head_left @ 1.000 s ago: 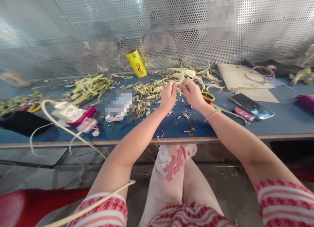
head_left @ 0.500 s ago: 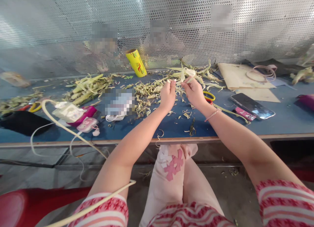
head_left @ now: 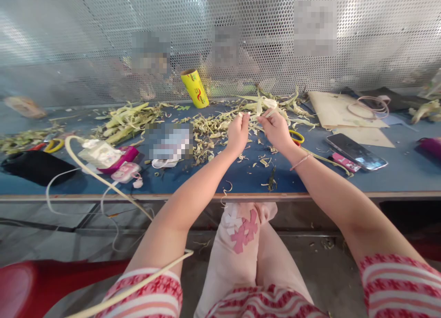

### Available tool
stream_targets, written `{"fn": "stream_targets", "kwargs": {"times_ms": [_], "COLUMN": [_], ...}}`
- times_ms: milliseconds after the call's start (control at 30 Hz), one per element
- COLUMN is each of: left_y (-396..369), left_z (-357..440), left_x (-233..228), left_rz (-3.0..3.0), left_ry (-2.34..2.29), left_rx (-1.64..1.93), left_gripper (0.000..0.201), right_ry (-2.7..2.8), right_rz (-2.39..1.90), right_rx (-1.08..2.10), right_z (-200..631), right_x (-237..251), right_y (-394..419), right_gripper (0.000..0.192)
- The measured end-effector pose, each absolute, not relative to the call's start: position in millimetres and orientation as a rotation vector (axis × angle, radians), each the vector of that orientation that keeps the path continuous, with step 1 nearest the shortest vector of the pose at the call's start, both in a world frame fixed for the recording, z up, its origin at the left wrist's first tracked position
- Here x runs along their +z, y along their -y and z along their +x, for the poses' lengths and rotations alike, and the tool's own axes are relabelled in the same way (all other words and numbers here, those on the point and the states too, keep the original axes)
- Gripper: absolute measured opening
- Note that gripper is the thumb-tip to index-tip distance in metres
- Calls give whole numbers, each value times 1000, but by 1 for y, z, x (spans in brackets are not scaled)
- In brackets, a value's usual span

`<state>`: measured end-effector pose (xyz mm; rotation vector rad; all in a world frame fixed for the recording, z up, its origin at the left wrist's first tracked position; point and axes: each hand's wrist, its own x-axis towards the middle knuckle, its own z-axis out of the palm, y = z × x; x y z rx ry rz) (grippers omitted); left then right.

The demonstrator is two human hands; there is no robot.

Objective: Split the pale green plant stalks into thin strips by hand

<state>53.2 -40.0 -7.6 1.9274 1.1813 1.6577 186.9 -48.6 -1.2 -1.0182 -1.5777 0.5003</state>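
Observation:
Close together over the littered table, both my hands are closed in pinches. My left hand [head_left: 237,133] has thumb and fingers pressed on a pale end, seemingly of a dried plant strip. A short gap to the right, my right hand [head_left: 276,130] pinches a pale, husk-like strip [head_left: 272,105] whose leafy end sticks up past the fingers. Whether one strip spans both hands is too small to tell. Just behind and below them lie dried leaf scraps [head_left: 206,125]. Scissors with yellow and red handles [head_left: 296,136] are partly hidden by my right hand.
A yellow cardboard tube [head_left: 195,89] leans near the perforated metal screen [head_left: 262,29]. Left lie a husk bundle [head_left: 129,120], a black pouch [head_left: 34,166] and a pale cord [head_left: 127,199] running past my left arm. Right are a phone [head_left: 358,151] and brown paper [head_left: 339,109].
The view has shifted slightly, so the table's things sit a little further right. Both hands keep their pinches, nearly in the same place.

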Motion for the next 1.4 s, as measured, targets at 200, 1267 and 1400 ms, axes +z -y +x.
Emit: {"fn": "stream_targets", "kwargs": {"times_ms": [200,1267,1400], "left_y": [33,46,46], "left_z": [53,61,67], "left_x": [-10,-17,-21], "left_rz": [1868,1941,1803], "left_ry": [-1171,-1098,-1061], "left_rx": [1688,1532,1417], "left_gripper": [45,34,33], "right_ry": [1631,1782,1748], "right_rz": [-962,-1125,-1135], "right_rx": [478,208,223], "right_z": [188,190,191], "right_x": [2,-3,-5], "right_y": [51,60,59], "right_gripper": [27,33,30]}}
